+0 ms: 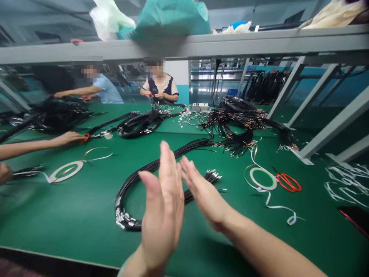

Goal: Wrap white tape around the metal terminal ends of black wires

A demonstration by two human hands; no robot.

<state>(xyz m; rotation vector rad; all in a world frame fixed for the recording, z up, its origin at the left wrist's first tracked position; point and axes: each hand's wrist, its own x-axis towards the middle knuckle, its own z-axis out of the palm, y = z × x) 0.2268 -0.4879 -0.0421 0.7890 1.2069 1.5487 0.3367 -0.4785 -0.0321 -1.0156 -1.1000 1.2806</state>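
My left hand is raised over the table, fingers straight and thumb apart, palm facing right. Close to it, my right hand is stretched flat, its fingertips near the left hand's fingers. Neither hand holds anything. Behind and below them, a bundle of black cables lies in a curved loop, partly hidden by my hands. Silvery labels or connectors sit on its near left bend, and bright tips show at its right end. Right of my hands lie a roll of white tape with a loose curling strip and orange-handled scissors.
Piles of black cables cover the table's far side. Another tape roll lies left, near a co-worker's hand at orange scissors. Two people work opposite. A grey shelf beam crosses above; slanted metal legs stand right.
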